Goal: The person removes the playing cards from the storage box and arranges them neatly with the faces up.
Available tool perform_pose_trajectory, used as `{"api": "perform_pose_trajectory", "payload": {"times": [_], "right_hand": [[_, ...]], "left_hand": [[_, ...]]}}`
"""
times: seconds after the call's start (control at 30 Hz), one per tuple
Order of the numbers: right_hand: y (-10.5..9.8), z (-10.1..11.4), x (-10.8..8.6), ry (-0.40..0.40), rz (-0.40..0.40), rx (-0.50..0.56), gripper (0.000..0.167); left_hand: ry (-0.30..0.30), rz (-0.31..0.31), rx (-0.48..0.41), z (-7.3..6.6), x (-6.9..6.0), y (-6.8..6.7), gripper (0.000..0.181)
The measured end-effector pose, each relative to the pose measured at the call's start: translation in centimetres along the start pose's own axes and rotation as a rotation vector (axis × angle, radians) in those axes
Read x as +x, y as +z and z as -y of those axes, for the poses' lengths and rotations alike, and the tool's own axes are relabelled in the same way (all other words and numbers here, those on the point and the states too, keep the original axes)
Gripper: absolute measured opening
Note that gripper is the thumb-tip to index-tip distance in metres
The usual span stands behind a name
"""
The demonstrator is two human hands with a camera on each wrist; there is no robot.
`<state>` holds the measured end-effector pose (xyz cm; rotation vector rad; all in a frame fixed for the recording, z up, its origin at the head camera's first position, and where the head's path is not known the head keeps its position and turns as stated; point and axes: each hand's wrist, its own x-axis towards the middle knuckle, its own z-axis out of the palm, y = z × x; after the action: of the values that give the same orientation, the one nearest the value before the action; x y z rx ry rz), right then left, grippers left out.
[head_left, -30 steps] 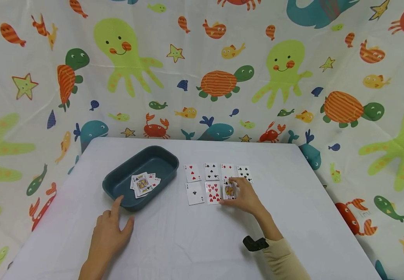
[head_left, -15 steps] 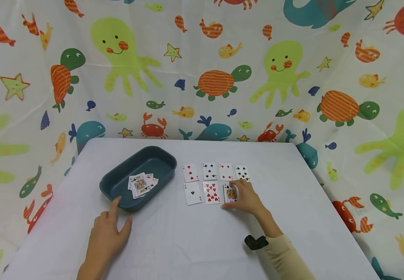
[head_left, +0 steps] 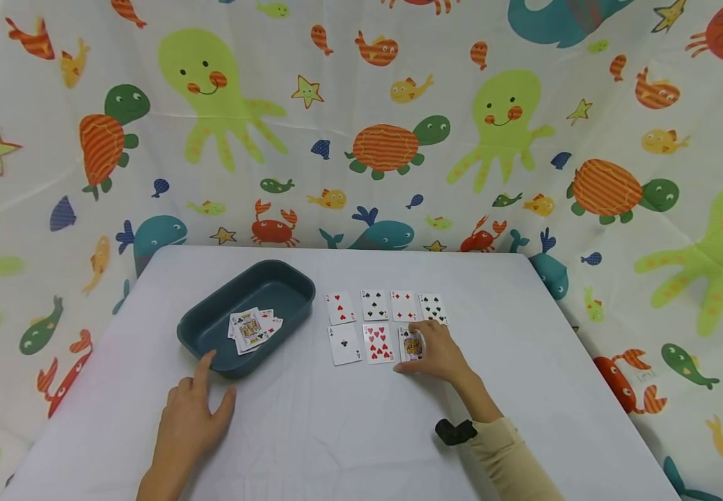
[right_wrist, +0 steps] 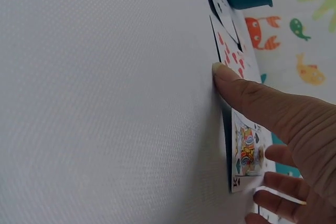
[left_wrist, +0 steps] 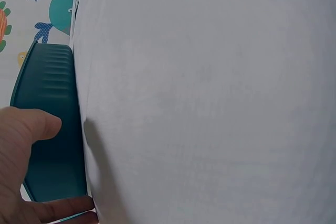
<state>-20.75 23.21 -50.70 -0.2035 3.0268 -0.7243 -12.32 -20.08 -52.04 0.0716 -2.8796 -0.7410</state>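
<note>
Head view: the left hand (head_left: 192,421), digits spread and relaxed, has its index finger at the rim of the dark teal bin (head_left: 282,282); the right hand (head_left: 439,353) spans the king card (head_left: 410,344), which lies beside the ten of hearts (head_left: 378,344). Left wrist view: thumb and fingers stand apart near the bin. Right wrist view: thumb and fingers straddle the king; any pinch cannot be confirmed.

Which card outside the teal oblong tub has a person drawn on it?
The white rectangular king card by the right hand; the other cards visible there bear no figure.
</note>
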Motion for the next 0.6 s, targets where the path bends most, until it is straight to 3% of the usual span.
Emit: {"api": "perform_pose_trajectory", "payload": {"times": [0.4, 0.6], "right_hand": [[-0.1, -0.1, 0.2, 0.004, 0.011, 0.039, 0.092], [-0.7, 0.9, 0.4, -0.056, -0.036, 0.126, 0.092]], "left_hand": [[0.022, -0.028, -0.007, 0.0, -0.1, 0.0, 0.073], [0.021, -0.023, -0.005, 0.0, -0.2, 0.0, 0.074]]}}
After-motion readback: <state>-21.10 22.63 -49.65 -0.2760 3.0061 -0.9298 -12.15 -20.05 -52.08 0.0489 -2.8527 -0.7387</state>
